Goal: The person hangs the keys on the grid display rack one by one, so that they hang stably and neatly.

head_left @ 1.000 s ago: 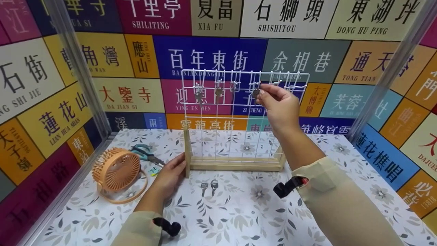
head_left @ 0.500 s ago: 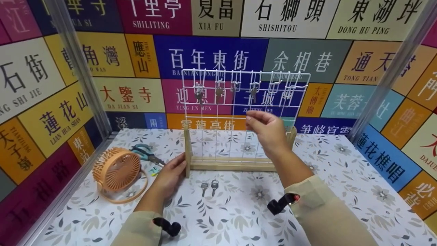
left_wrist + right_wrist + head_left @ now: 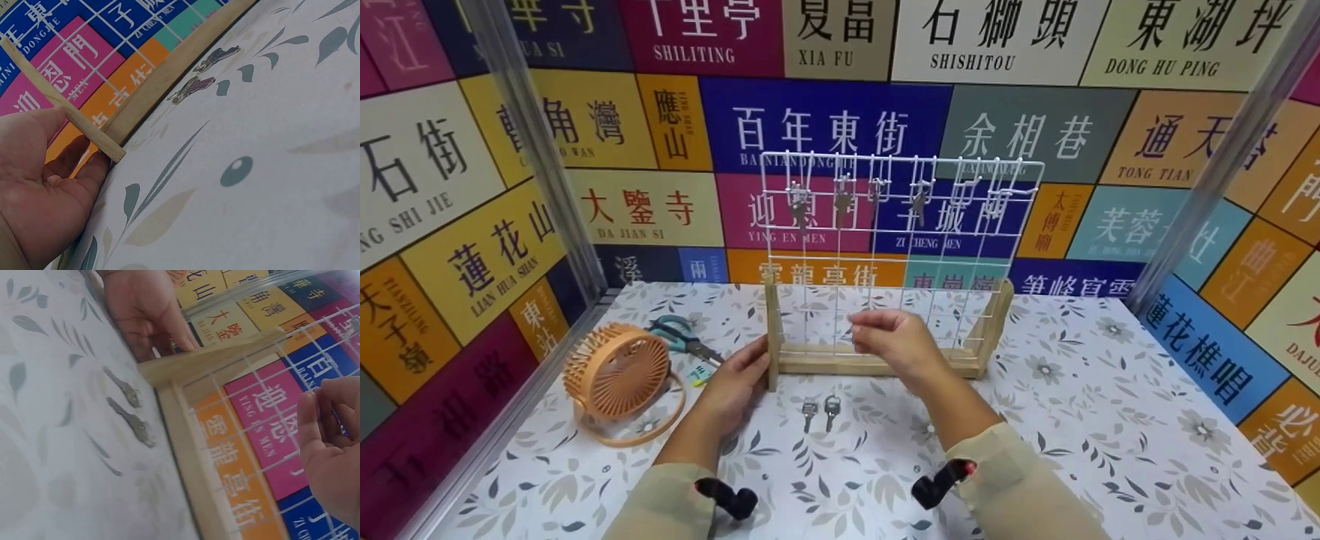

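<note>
A white wire grid rack (image 3: 877,365) on a wooden base stands upright on the table. My left hand (image 3: 739,386) grips its left wooden post (image 3: 93,129), thumb on one side and fingers on the other. In front of the rack's middle is my right hand (image 3: 900,349), fingers loosely bent, thumb near the forefinger, nothing visible between them. Two loose keys, a left key (image 3: 809,412) and a right key (image 3: 832,411), lie side by side below it on the table. Several keys hang from hooks along the rack's upper part, among them a silver key (image 3: 919,202).
An orange fan (image 3: 622,375) stands at the left. Behind it lie teal-handled pliers (image 3: 682,337) and a small green-and-yellow packet (image 3: 703,373). White hooks (image 3: 971,187) without keys project at the rack's upper right. A patterned cloth (image 3: 1080,420) covers the table.
My right hand has left the key at the fourth hook and come down and left toward the loose keys. That key hangs there now. My left hand has stayed on the post.
</note>
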`<state>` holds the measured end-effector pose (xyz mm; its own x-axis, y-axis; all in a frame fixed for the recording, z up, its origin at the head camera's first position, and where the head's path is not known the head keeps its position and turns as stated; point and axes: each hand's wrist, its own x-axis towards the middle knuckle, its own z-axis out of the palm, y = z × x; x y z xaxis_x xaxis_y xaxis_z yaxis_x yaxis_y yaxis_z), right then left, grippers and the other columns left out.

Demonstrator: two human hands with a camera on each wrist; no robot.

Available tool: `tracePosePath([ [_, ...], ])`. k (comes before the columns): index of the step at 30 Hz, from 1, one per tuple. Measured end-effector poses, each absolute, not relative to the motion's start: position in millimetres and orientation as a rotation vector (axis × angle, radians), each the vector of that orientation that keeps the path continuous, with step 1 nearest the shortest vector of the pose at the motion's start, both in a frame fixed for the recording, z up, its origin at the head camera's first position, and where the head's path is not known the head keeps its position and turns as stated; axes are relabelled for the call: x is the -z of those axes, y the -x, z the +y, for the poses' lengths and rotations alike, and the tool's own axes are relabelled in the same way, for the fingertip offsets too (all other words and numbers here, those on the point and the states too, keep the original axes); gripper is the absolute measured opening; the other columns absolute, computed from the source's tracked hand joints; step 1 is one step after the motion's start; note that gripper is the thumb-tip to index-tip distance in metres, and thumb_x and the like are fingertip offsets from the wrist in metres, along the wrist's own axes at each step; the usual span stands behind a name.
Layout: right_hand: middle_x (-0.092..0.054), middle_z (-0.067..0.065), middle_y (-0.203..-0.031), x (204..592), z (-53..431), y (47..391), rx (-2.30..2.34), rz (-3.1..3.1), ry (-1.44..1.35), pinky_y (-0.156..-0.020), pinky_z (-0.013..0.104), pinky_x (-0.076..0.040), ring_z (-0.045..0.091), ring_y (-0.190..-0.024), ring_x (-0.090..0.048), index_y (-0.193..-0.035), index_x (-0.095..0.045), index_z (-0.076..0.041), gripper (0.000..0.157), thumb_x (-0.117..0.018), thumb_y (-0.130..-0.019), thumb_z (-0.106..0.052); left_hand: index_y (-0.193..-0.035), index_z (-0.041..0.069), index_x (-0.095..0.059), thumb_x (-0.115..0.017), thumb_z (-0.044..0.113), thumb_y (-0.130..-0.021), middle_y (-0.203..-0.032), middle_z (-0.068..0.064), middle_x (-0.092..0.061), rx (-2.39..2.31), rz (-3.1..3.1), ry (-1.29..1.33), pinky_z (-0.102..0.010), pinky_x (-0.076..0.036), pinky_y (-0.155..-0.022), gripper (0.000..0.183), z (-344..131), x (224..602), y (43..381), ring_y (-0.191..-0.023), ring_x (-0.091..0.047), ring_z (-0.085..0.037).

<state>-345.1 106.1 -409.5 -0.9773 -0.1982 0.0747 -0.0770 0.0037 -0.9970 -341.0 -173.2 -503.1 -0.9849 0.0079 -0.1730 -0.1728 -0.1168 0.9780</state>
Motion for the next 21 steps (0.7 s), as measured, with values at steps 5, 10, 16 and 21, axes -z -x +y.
tracePosePath([
  [5, -0.080, 0.009, -0.107, 434.2, 92.6, 345.8, 2.054, 2.132, 0.253, -0.087, 0.031, -0.068, 0.025, -0.095, -0.078, -0.117, -0.079, -0.002, 0.024, -0.078, -0.094, -0.004, -0.157, 0.033, -0.054, -0.058, 0.024, -0.111, -0.168, 0.008, -0.047, -2.252, 2.004, 0.201, -0.042, -0.032, -0.135, 0.047, -173.4, 502.9, 341.0, -0.160, -0.040, -0.020],
  [10, -0.080, 0.011, -0.107, 455.1, 84.9, 350.4, 2.023, 2.119, 0.226, -0.084, 0.029, -0.067, 0.019, -0.088, -0.076, -0.115, -0.080, -0.003, 0.022, -0.079, -0.093, -0.005, -0.156, 0.034, -0.055, -0.059, 0.025, -0.111, -0.169, 0.009, -0.046, -2.256, 1.971, 0.215, -0.042, -0.033, -0.134, 0.047, -173.2, 501.3, 339.4, -0.161, -0.040, -0.020],
  [16, -0.079, 0.018, -0.117, 474.5, 83.4, 354.4, 1.926, 2.202, 0.267, -0.077, 0.027, -0.065, 0.015, -0.086, -0.073, -0.123, -0.076, 0.002, 0.030, -0.079, -0.094, -0.008, -0.156, 0.035, -0.055, -0.059, 0.025, -0.110, -0.168, 0.011, -0.047, -2.258, 1.963, 0.226, -0.042, -0.033, -0.134, 0.047, -173.4, 500.6, 339.5, -0.160, -0.039, -0.018],
  [21, -0.080, 0.007, -0.107, 485.0, 85.1, 352.0, 1.728, 2.338, 0.352, -0.072, 0.025, -0.060, 0.014, -0.079, -0.068, -0.123, -0.077, 0.000, 0.031, -0.080, -0.094, -0.012, -0.157, 0.033, -0.054, -0.059, 0.026, -0.111, -0.168, 0.009, -0.047, -2.261, 1.979, 0.194, -0.042, -0.033, -0.134, 0.047, -173.6, 502.5, 340.2, -0.160, -0.040, -0.020],
])
